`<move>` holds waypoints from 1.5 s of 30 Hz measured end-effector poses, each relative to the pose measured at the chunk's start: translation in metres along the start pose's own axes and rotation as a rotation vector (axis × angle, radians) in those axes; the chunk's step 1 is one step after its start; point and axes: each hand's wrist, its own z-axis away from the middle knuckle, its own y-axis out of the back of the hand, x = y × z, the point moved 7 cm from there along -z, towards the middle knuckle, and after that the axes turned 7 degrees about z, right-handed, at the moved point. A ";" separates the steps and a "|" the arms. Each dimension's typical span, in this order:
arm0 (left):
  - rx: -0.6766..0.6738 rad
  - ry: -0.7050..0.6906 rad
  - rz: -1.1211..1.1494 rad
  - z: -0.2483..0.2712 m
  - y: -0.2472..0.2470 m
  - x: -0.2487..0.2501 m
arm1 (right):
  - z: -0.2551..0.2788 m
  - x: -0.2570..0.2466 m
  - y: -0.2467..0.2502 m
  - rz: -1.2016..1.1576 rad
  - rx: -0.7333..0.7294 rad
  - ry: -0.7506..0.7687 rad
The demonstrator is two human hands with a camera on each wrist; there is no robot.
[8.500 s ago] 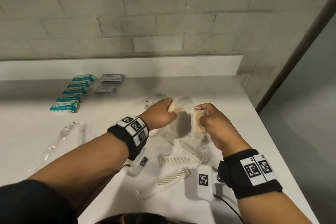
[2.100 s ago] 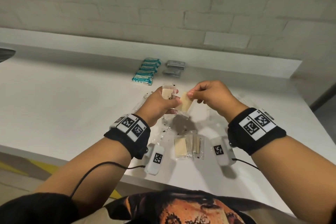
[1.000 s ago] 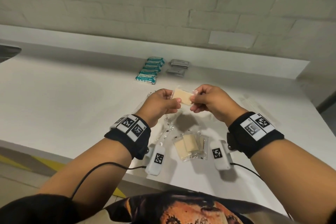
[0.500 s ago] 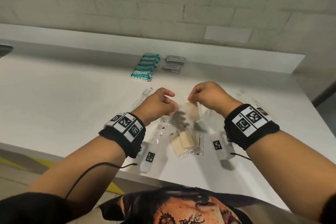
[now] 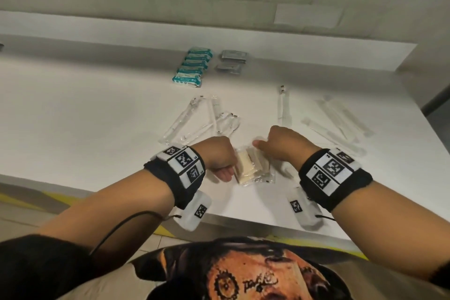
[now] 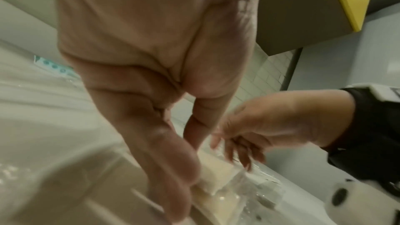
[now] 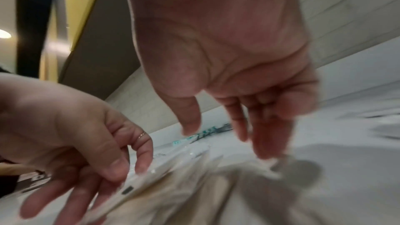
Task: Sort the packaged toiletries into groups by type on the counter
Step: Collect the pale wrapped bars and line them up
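A small pile of beige bars in clear wrappers (image 5: 246,166) lies near the counter's front edge, between my two hands. My left hand (image 5: 220,164) is at the pile's left side, and its straight fingers (image 6: 173,177) press on the wrapped bars (image 6: 216,174). My right hand (image 5: 276,146) hovers over the pile's right side. In the right wrist view its fingers hang relaxed (image 7: 266,136) and hold nothing, just above the bars (image 7: 164,187).
A row of teal packets (image 5: 192,68) and two grey packets (image 5: 231,62) lie at the back by the wall. Clear-wrapped toothbrushes (image 5: 202,119) are scattered behind my left hand, one more (image 5: 282,105) behind my right. Wrapped combs (image 5: 341,124) lie at the right. The counter edge (image 5: 243,217) is close.
Half a second ago my right hand pinched a beige bar above the pile. That bar now lies with the others, the right hand has let go, and both hands have come down to the pile.
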 end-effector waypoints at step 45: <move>0.149 -0.508 0.151 -0.011 -0.031 0.008 | 0.046 -0.004 -0.049 -0.334 0.142 0.077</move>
